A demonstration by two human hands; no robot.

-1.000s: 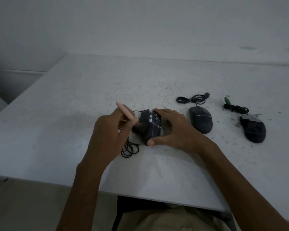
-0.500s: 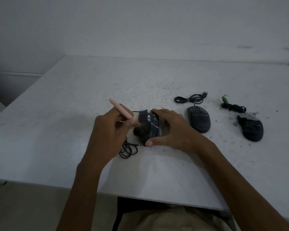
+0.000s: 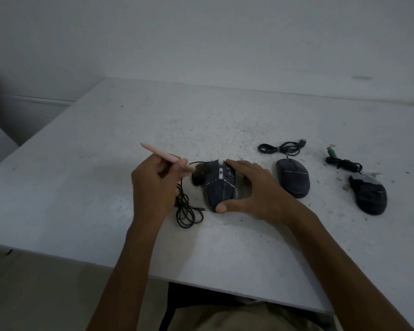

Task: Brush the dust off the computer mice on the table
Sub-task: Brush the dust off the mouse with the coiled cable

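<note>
Three dark computer mice lie on the white table (image 3: 81, 187). My right hand (image 3: 256, 192) grips the angular gaming mouse (image 3: 219, 187) at the centre, thumb at its near end, fingers over its right side. My left hand (image 3: 153, 187) holds a pink-handled brush (image 3: 167, 158), its dark bristles (image 3: 200, 176) against the mouse's left side. An oval black mouse (image 3: 293, 179) sits to the right, and a third dark mouse (image 3: 368, 195) lies farther right.
The gaming mouse's cable (image 3: 187, 211) lies coiled under my left hand. A bundled USB cable (image 3: 282, 148) sits behind the oval mouse, and a cable with a green plug (image 3: 339, 161) behind the third. Dust specks cover the table; its near edge is close to my body.
The brush has shifted so its bristles now show against the gaming mouse's left side. My right hand keeps its hold on that mouse.
</note>
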